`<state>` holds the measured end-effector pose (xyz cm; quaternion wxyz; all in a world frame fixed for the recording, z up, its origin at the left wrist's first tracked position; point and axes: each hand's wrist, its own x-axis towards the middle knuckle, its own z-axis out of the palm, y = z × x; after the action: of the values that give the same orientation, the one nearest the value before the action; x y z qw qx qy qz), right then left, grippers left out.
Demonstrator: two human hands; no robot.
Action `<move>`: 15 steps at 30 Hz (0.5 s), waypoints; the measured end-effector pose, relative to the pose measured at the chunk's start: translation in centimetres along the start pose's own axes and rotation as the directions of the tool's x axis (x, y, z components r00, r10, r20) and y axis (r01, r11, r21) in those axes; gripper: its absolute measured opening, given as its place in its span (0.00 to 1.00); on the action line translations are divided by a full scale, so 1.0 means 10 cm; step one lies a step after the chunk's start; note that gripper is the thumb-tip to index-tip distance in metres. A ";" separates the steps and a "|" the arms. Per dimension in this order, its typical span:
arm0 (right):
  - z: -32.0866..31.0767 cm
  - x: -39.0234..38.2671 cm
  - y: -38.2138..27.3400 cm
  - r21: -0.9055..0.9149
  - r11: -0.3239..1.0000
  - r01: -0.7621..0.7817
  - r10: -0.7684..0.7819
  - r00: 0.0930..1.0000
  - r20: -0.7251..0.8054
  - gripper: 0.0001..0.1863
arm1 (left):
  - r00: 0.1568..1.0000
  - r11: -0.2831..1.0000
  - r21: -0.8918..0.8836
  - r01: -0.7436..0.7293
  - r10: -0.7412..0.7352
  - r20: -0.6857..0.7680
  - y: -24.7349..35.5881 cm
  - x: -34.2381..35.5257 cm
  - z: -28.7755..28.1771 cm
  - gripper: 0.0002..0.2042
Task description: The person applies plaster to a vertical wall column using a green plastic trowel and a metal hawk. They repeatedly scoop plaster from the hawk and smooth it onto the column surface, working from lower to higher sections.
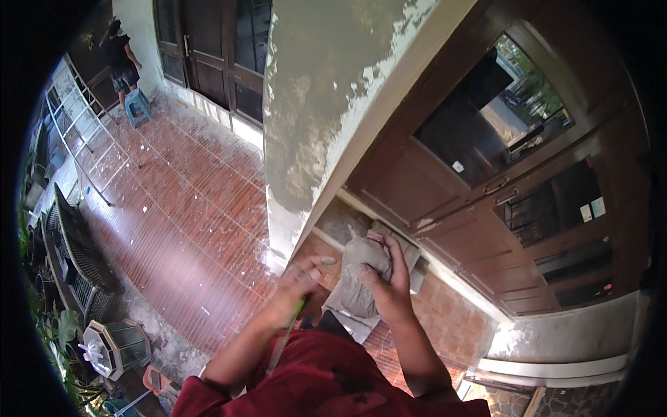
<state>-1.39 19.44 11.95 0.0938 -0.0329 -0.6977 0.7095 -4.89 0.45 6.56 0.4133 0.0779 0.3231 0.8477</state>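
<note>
My right hand (pixel 394 286) grips a dusty grey bag (pixel 364 258), its thumb pressed into the front and its fingers round the far side. The bag bulges and stands close in front of my body; what is inside is hidden. A small pinkish piece (pixel 375 237) shows at my right fingertips. My left hand (pixel 294 288) is just left of the bag, apart from it, fingers partly bent and slightly blurred. From beneath the left palm, a long thin tool with a green end (pixel 281 346) points back toward my red shirt; its grip is partly hidden.
A peeling wall corner (pixel 306 125) rises ahead, with brown doors (pixel 479 174) at right. Debris dots the red tiled floor (pixel 187 215). Far left, another person (pixel 121 59) stands by a blue stool (pixel 137 108) and metal frame (pixel 80 121). A lantern (pixel 118 347) stands at lower left.
</note>
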 end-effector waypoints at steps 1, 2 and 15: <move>0.04 0.03 0.02 -0.001 1.000 -0.011 0.011 1.000 0.008 0.28 | 0.998 0.998 0.060 -0.001 0.005 -0.058 -0.07 0.03 0.05 0.26; 0.08 0.05 0.05 0.000 1.000 -0.012 0.012 1.000 0.010 0.27 | 0.999 0.997 0.058 -0.046 0.046 0.003 -0.13 0.07 0.11 0.28; 0.47 -0.01 0.22 0.043 0.997 0.058 -0.041 0.948 -0.315 0.21 | 0.862 0.882 0.330 -0.335 0.429 -0.270 -0.28 0.11 0.31 0.15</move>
<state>-2.28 14.80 9.87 0.2219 -0.1252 -0.6560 0.7104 -2.56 4.05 7.17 0.1597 0.0518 0.4795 0.8613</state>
